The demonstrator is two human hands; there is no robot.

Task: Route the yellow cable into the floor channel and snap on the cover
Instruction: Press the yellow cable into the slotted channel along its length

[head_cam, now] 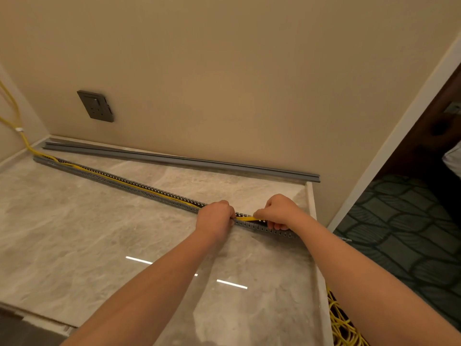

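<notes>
Running slantwise across the glossy grey marble floor [87,236], the long grey slotted plastic floor channel [139,187] is the landmark for everything else. Its far end lies near the room corner at the left, and its near end reaches toward the pale raised floor edging [314,248] at the right.

The thin yellow cable [245,218] comes down the left wall, enters the channel at its far end and lies inside it along most of its length. Near the channel's near end a short stretch of cable lifts out of the slot, between the two hands.

The left hand [216,216] is clenched over the channel, its fingers curled down onto the cable where that raised stretch begins. The right hand [279,212], just beside it toward the channel's near end, pinches the cable between thumb and forefinger, with the other fingers curled down onto the channel's slotted wall.

Beyond the channel, along the foot of the beige wall [224,71], lies the long plain grey plastic cover strip [189,161], well apart from the channel and not fitted on it. Above the channel's far half, a dark grey socket plate [96,105] is set in that wall. Past the channel's near end, beyond the edging, a loose tangle of more yellow cable [343,323] lies beside dark patterned carpet [399,221].
</notes>
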